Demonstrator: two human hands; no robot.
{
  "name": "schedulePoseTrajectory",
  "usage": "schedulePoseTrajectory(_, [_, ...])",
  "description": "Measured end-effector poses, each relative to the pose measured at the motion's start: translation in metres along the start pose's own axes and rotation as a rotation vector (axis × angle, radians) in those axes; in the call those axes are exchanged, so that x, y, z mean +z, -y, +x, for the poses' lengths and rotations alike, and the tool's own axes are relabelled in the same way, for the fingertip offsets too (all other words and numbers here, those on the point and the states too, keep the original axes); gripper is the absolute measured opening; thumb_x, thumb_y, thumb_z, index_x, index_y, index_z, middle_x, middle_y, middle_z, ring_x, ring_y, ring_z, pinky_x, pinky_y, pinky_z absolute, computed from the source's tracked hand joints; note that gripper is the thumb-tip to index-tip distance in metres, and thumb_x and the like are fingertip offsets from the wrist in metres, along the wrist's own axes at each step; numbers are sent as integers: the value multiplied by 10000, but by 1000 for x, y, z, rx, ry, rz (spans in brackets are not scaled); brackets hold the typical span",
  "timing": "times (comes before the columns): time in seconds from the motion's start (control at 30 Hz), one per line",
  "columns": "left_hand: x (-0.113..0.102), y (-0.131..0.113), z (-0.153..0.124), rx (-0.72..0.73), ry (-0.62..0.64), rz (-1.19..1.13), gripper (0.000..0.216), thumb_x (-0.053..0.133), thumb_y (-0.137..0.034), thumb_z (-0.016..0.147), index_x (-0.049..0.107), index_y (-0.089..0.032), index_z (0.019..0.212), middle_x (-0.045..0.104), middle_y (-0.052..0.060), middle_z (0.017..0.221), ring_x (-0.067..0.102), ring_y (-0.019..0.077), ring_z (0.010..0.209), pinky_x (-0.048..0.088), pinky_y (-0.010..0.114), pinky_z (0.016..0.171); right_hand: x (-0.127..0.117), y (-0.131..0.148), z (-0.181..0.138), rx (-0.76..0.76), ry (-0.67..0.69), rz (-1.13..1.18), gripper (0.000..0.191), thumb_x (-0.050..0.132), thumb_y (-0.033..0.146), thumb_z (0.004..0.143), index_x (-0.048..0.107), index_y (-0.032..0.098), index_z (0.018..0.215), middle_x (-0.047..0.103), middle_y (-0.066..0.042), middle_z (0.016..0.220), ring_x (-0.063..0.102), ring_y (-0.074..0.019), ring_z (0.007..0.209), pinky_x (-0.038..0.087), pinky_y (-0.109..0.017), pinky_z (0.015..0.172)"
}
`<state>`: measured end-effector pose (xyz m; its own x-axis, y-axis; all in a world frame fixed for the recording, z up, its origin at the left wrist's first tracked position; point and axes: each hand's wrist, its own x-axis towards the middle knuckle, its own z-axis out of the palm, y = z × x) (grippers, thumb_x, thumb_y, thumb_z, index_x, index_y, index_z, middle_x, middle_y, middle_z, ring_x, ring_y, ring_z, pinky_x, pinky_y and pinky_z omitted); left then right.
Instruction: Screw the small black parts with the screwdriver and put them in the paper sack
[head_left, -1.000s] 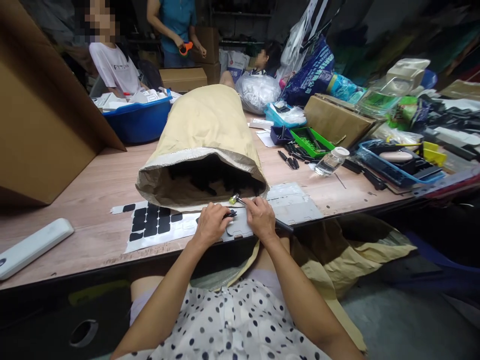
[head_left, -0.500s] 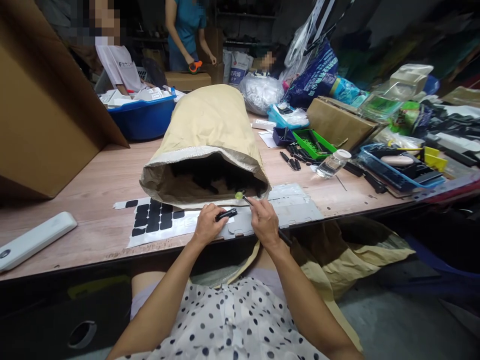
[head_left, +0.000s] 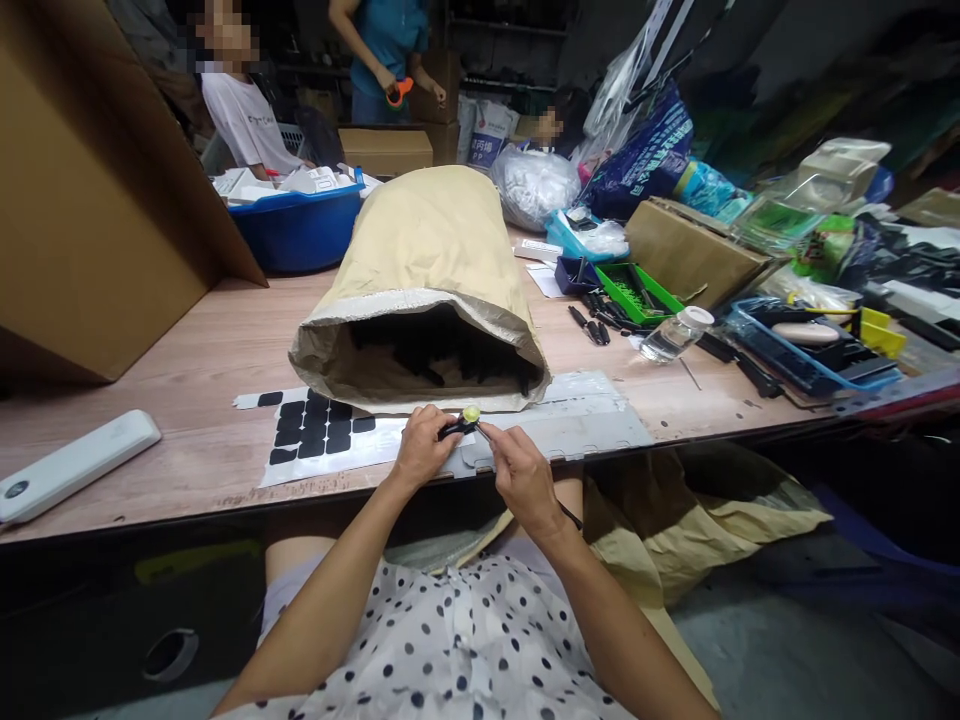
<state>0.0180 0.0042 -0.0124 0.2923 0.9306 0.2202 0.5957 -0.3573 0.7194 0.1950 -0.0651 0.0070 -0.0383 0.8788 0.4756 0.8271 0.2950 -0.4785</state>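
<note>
My left hand (head_left: 420,446) is closed on a small black plastic part (head_left: 452,429) near the table's front edge. In my right hand (head_left: 523,475) is a small hammer (head_left: 471,413) with a yellow-green face and a thin shaft; its dark handle shows behind the wrist. The hammer's head is at the end of the black part; whether they touch, I cannot tell. Just beyond my hands lies a tan sack (head_left: 427,230), its mouth towards me and dark pieces inside. Under my hands is a grey flat board (head_left: 592,415), beside a white sheet of black stickers (head_left: 315,430).
A white oblong device (head_left: 82,465) lies at left before a large cardboard box (head_left: 90,200). Behind stands a blue basin (head_left: 300,230). On the right are a green tray (head_left: 637,290), a clear bottle (head_left: 675,335) and a blue tray (head_left: 810,340). Other people are at the back.
My right hand has moved down and slightly left, bringing the hammer's head from the sack's mouth to the black part. The whole view has shifted slightly.
</note>
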Motion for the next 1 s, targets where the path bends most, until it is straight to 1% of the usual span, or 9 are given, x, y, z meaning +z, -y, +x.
schedulePoseTrajectory(0.13, [1, -1, 0, -16, -20, -31, 188, 706, -182, 784, 711, -245, 961, 649, 15, 879, 580, 218, 900, 482, 376, 866, -3, 4, 1, 7, -14, 28, 393, 404, 172, 990, 700, 253, 1236, 627, -42, 834, 612, -170, 798, 499, -253, 750])
schedulePoseTrajectory(0.3, [2, -3, -2, -140, -80, -124, 435, 736, -151, 727, 606, -253, 1129, 622, -21, 847, 599, 202, 868, 504, 347, 819, 1, 14, -1, -42, 41, 52, 397, 408, 158, 985, 696, 268, 1237, 639, -39, 842, 618, -169, 801, 504, -258, 748])
schedulePoseTrajectory(0.4, [1, -6, -2, -157, -76, -144, 435, 743, -135, 697, 598, -247, 1092, 615, -24, 834, 601, 200, 864, 504, 346, 827, 4, 10, 4, -37, 45, 16, 383, 414, 169, 984, 702, 264, 1218, 647, -39, 847, 621, -173, 806, 502, -259, 746])
schedulePoseTrajectory(0.5, [-1, -9, -2, -133, -59, -136, 390, 730, -125, 677, 610, -240, 1030, 618, -21, 820, 598, 199, 858, 504, 346, 836, 3, -8, 17, -3, -25, -50, 372, 416, 189, 987, 705, 259, 1211, 662, -55, 907, 624, -186, 874, 498, -268, 785])
schedulePoseTrajectory(0.57, [-3, -10, -2, -123, -66, -138, 316, 699, -143, 698, 618, -236, 989, 625, -15, 814, 598, 198, 842, 505, 340, 821, 4, -25, 27, 24, -64, -122, 359, 430, 192, 978, 722, 261, 1175, 657, -59, 902, 611, -197, 878, 490, -276, 770])
schedulePoseTrajectory(0.67, [-7, -11, -2, -154, -99, -208, 133, 598, -247, 823, 623, -228, 953, 644, 0, 821, 611, 189, 797, 504, 325, 773, 8, -50, 36, 50, -108, -248, 354, 454, 144, 940, 748, 250, 1107, 628, -53, 830, 568, -198, 819, 449, -278, 714])
schedulePoseTrajectory(0.77, [-11, -13, -3, -222, -126, -322, 201, 481, -354, 922, 626, -226, 976, 655, -2, 780, 637, 185, 770, 497, 305, 735, 16, -61, 34, 15, -127, -348, 362, 474, 106, 907, 754, 256, 1082, 598, -46, 799, 505, -189, 761, 390, -280, 680])
schedulePoseTrajectory(0.87, [-13, -15, -5, -275, -144, -401, 251, 461, -403, 937, 628, -230, 1008, 645, -20, 695, 633, 179, 716, 480, 280, 684, 21, -61, 28, -12, -150, -403, 358, 496, 105, 899, 749, 270, 1092, 587, -49, 815, 475, -194, 762, 350, -290, 672])
schedulePoseTrajectory(1.0, [-12, -16, -7, -288, -178, -452, 272, 445, -411, 939, 627, -223, 1011, 627, -26, 643, 573, 160, 622, 441, 263, 618, 23, -58, 25, -2, -142, -418, 363, 500, 99, 900, 742, 279, 1102, 580, -52, 833, 466, -200, 780, 340, -299, 688])
